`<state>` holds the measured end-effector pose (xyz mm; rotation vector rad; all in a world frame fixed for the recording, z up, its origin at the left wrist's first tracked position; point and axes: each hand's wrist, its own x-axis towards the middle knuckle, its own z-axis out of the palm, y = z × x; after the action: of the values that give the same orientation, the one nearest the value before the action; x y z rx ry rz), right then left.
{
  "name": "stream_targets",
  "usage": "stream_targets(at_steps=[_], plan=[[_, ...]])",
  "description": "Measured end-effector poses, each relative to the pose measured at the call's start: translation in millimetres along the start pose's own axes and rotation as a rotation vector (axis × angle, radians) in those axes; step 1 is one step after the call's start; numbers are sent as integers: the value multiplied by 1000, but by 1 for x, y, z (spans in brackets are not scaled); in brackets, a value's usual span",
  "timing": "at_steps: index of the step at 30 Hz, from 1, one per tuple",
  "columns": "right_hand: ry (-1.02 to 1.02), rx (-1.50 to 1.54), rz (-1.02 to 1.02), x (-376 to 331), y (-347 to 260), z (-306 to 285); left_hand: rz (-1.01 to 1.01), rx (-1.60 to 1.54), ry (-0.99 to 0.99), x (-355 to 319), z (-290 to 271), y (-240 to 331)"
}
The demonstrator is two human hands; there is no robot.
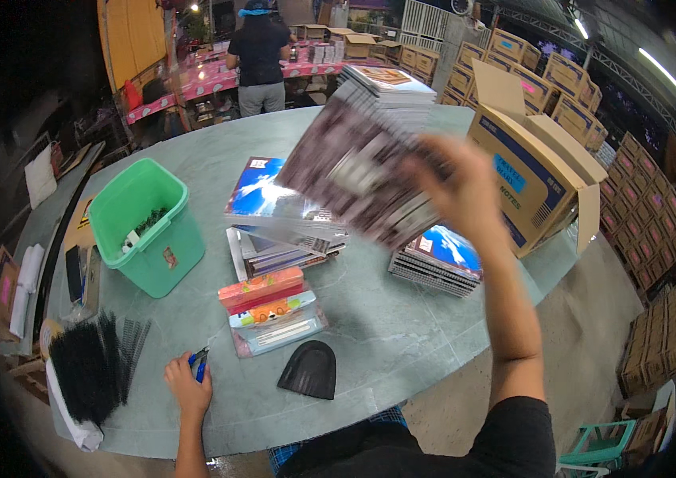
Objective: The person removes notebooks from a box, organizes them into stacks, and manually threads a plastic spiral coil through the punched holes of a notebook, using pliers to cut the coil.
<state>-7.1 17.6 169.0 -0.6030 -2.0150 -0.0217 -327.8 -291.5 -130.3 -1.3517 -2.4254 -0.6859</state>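
Note:
My right hand [456, 187] grips a spiral notebook [354, 163] by its right edge and holds it tilted over the table. The notebook's greyish-brown cover is smeared by motion. On the near left of the table, my left hand [187, 384] is closed around blue-handled cutting pliers [199, 365], their jaws pointing away from me. Below the raised notebook lie a stack of blue-covered notebooks [262, 187] and a smaller spiral-bound stack [437, 267] to its right. A taller notebook stack [392, 84] stands behind. Black plastic spiral coils [87, 370] lie left of my left hand.
A green bin [175, 259] with dark scraps stands at left. Soft printed packs [270, 311] and a black rounded pad [308, 370] lie near me. An open carton [525, 179] sits at right, with many cartons [648, 207] beyond. Another person [260, 56] stands at a far table.

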Motion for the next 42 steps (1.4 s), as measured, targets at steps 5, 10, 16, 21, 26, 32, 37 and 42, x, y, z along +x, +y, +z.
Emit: stream_targets(at_steps=[5, 10, 16, 21, 26, 32, 37, 42], plan=[[-215, -634, 162, 33, 43, -31, -24, 18, -15, -4, -1, 1], [-716, -252, 578, -31, 161, 19, 4, 38, 8, -2, 7, 0], [-723, -486, 484, -112, 199, 60, -21, 43, -6, -3, 3, 1], [-916, -455, 654, -103, 148, 41, -26, 37, -25, -3, 0, 3], [-1011, -519, 531, -122, 120, 14, -37, 46, -26, -4, 4, 2], [-883, -382, 339, -142, 145, -4, -14, 60, -13, -3, 1, 4], [-816, -414, 342, -153, 142, -2, -55, 54, -38, -3, 1, 5], [-796, -372, 289, -152, 143, -4, -51, 49, -40, -3, -1, 6]])
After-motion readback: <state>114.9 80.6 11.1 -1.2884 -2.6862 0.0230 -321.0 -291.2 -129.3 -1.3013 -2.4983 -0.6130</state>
